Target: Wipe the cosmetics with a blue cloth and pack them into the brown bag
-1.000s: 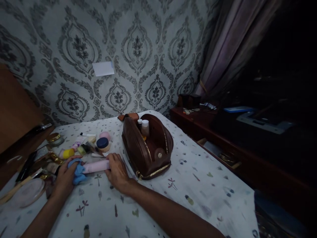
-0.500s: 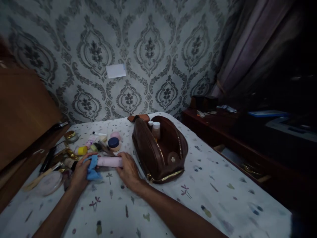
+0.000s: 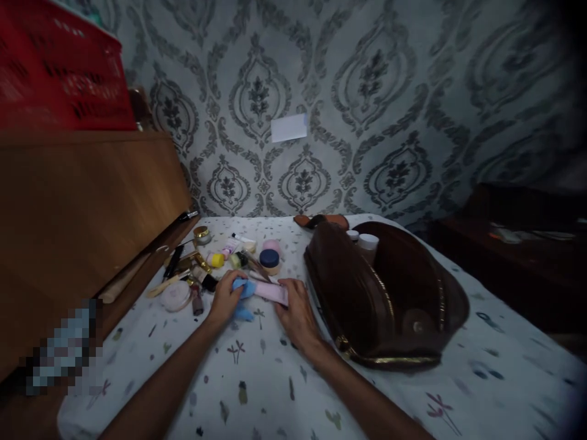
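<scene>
Between my hands lies a pale pink tube (image 3: 269, 291), held almost level just above the printed sheet. My left hand (image 3: 224, 300) pinches a light blue cloth (image 3: 246, 288) against the tube's left end, and part of the cloth hangs down. Fingers and thumb of my right hand (image 3: 299, 315) close on the right end. To the right stands a brown zip bag (image 3: 346, 287) with its top open and white-capped bottles (image 3: 368, 242) inside. Beyond my hands sits a jar with a dark blue lid (image 3: 269, 258). A round compact (image 3: 176, 296) lies left of my left hand.
Several cosmetics, including a yellow-capped item (image 3: 216, 261) and a gold-lidded jar (image 3: 202, 233), spread across the sheet's left. A wooden cabinet (image 3: 92, 208) carrying a red basket (image 3: 87, 79) borders the left side. Behind the bag is a brown strap-like item (image 3: 337, 221).
My view has turned left, so the bag and hands appear farther right and the red basket has come into sight. Both hands keep hold of the tube, its right end now tilted slightly lower.
</scene>
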A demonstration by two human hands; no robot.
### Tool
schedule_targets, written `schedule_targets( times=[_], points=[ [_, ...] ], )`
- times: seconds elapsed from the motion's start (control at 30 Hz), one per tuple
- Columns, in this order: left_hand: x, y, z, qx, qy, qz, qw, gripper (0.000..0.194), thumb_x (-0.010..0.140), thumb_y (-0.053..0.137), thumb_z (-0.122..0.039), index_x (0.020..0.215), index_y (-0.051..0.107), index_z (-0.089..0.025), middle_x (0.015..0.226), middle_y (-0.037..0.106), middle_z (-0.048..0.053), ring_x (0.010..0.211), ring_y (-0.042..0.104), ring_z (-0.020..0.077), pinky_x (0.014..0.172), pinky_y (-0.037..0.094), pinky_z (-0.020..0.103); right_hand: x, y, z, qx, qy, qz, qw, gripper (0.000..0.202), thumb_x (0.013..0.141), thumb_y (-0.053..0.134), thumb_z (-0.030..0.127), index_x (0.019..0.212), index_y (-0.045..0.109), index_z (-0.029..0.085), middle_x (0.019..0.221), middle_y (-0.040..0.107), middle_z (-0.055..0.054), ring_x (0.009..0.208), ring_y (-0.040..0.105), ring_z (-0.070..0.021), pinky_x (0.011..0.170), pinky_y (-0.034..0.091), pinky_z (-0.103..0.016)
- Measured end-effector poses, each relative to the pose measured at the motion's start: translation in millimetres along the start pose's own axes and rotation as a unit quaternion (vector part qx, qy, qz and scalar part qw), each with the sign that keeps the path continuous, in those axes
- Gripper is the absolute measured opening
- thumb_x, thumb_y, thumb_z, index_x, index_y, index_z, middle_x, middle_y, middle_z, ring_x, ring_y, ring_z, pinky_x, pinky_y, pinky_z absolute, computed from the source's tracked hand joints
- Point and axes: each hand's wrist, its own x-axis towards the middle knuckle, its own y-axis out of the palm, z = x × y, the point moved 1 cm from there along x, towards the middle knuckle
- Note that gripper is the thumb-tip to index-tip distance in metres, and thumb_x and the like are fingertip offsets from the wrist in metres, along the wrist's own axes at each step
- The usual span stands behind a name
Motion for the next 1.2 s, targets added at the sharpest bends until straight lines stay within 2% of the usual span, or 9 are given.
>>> schedule_targets(
  times=[0.23,0.37,0.53,0.63,0.73,0.8,1.03,1.2],
  points=[
    [-3.7,-1.8,-4.9,0.068,0.026,0.022,0.997,0.031,0.069,0.048,-0.005,0.094,0.062,-0.019,0.098,0.062,0.003,0.098,0.059,0.0204,0.092,0.046,0.033,0.9,3.9,-2.2,-0.051,-0.018,0.005,0.999,0.029,0.077,0.055,0.014,0.105,0.06,0.019,0.104,0.06,-0.011,0.101,0.052,-0.0294,0.091,0.046,-0.046],
    [-4.7,-6.0,-5.4,0.11,0.03,0.027,0.993,0.04,0.069,0.048,-0.001,0.102,0.06,-0.02,0.105,0.061,0.004,0.105,0.057,0.021,0.096,0.045,0.035,1.1,5.5,-4.0,-0.061,-0.024,0.009,0.998,0.027,0.078,0.054,0.017,0.105,0.06,0.02,0.1,0.061,-0.009,0.1,0.053,-0.0287,0.089,0.046,-0.044],
    [-4.0,-14.3,-10.3,0.166,0.022,0.033,0.985,0.041,0.072,0.048,0.0,0.105,0.059,-0.021,0.109,0.06,0.005,0.112,0.054,0.0218,0.1,0.043,0.037,1.1,6.0,-4.5,-0.064,-0.033,0.004,0.997,0.027,0.079,0.052,0.017,0.105,0.06,0.019,0.101,0.062,-0.009,0.099,0.054,-0.0283,0.089,0.046,-0.044],
    [-2.4,-22.0,-18.4,0.278,0.01,0.046,0.959,0.04,0.077,0.05,-0.002,0.112,0.059,-0.021,0.121,0.057,0.009,0.121,0.048,0.0251,0.098,0.046,0.038,1.3,5.6,-3.7,-0.068,-0.032,0.002,0.997,0.027,0.079,0.052,0.018,0.104,0.06,0.02,0.1,0.062,-0.009,0.099,0.055,-0.0281,0.088,0.046,-0.043],
    [0.6,-31.8,-25.0,0.439,-0.008,0.061,0.896,0.041,0.085,0.048,-0.007,0.123,0.055,-0.02,0.133,0.051,0.013,0.127,0.043,0.0295,0.089,0.051,0.039,1.4,5.4,-3.2,-0.065,-0.031,0.001,0.997,0.028,0.078,0.053,0.018,0.105,0.06,0.02,0.101,0.061,-0.01,0.099,0.055,-0.0284,0.087,0.047,-0.043],
    [2.8,-37.9,-25.8,0.482,-0.022,0.059,0.874,0.042,0.087,0.047,-0.009,0.127,0.053,-0.019,0.133,0.05,0.015,0.126,0.043,0.0314,0.086,0.052,0.04,1.3,5.3,-3.1,-0.064,-0.029,-0.003,0.998,0.027,0.078,0.053,0.018,0.104,0.06,0.02,0.101,0.061,-0.01,0.099,0.055,-0.0286,0.087,0.047,-0.044],
    [3.9,-42.5,-15.2,0.501,-0.052,0.068,0.861,0.037,0.089,0.057,-0.024,0.126,0.055,-0.017,0.13,0.052,0.018,0.123,0.044,0.0349,0.09,0.049,0.045,2.2,4.3,-2.3,-0.069,-0.037,-0.008,0.997,0.026,0.079,0.051,0.019,0.103,0.06,0.021,0.098,0.062,-0.009,0.097,0.056,-0.0284,0.087,0.047,-0.045],
    [2.2,-41.1,-14.5,0.5,-0.039,0.1,0.859,0.034,0.089,0.052,-0.013,0.123,0.057,-0.016,0.128,0.057,0.018,0.124,0.047,0.0349,0.088,0.05,0.042,0.6,5.5,-2.7,-0.086,-0.046,-0.014,0.995,0.027,0.081,0.051,0.02,0.106,0.061,0.02,0.108,0.06,-0.011,0.104,0.054,-0.0293,0.091,0.047,-0.047]
  ],
)
